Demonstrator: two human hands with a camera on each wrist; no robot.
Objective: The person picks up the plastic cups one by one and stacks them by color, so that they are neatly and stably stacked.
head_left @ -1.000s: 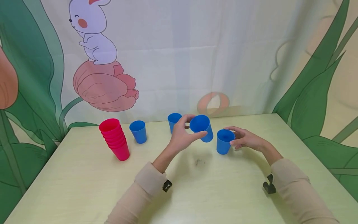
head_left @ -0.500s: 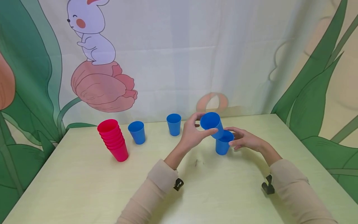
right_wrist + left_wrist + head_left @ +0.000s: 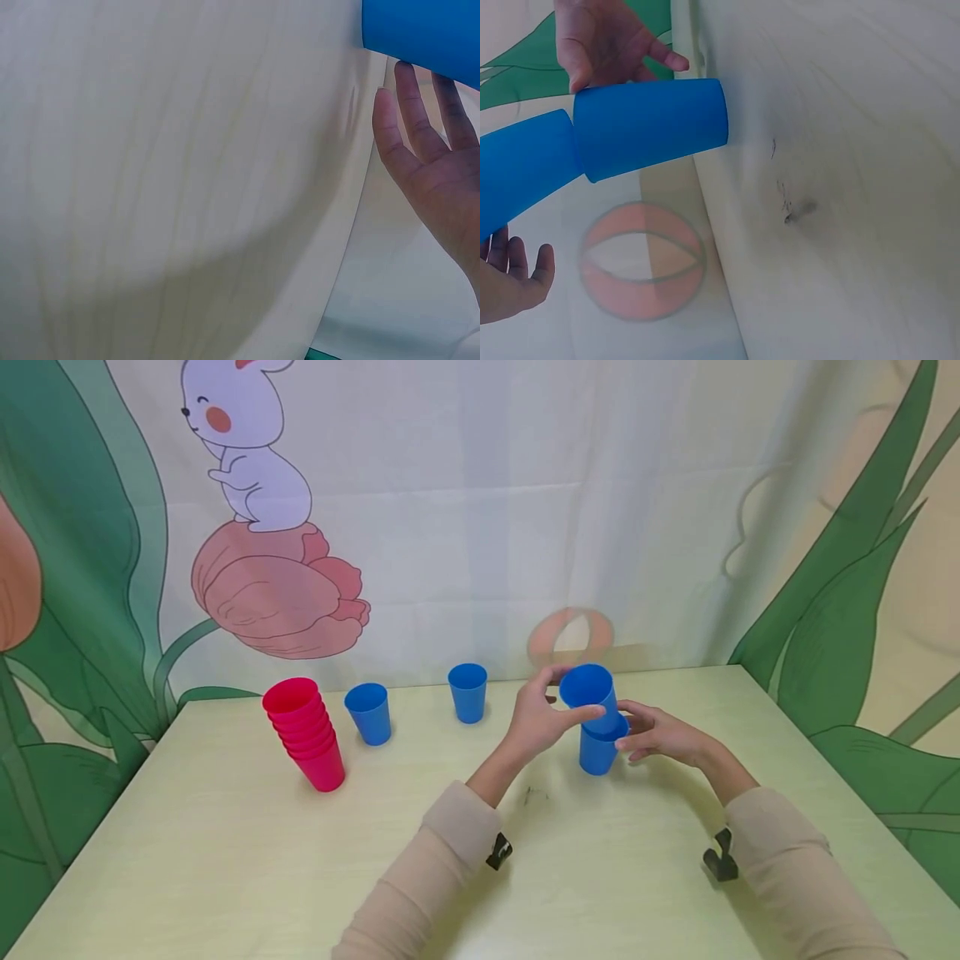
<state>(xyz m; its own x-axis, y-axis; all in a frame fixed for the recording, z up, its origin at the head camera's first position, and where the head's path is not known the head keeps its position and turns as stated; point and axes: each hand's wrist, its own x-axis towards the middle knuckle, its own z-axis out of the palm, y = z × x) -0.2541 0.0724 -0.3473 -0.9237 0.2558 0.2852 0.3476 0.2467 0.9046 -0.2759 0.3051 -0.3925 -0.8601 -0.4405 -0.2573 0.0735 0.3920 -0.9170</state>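
My left hand (image 3: pixel 534 720) grips a blue cup (image 3: pixel 587 692) from its left side, thumb across the front. That cup hangs tilted, mouth up, with its base at the rim of a second blue cup (image 3: pixel 597 757) standing upright on the table. Around the right side of this lower cup, my right hand (image 3: pixel 666 737) holds it with thumb and fingers. In the left wrist view the upper cup (image 3: pixel 525 163) meets the rim of the lower cup (image 3: pixel 651 124) at an angle. Fingertips (image 3: pixel 405 71) of the right hand touch the cup wall in the right wrist view.
A nested stack of red cups (image 3: pixel 309 735) stands at the left of the pale table (image 3: pixel 300 877). Further back are a blue cup (image 3: pixel 369 715) beside the stack and another blue cup (image 3: pixel 468 693) near the middle. A printed curtain (image 3: pixel 420 527) hangs behind the table.
My left hand has carried its blue cup to the right, from beside the standing cup to over its mouth, then lowered it slightly. The right hand has stayed at the standing cup.
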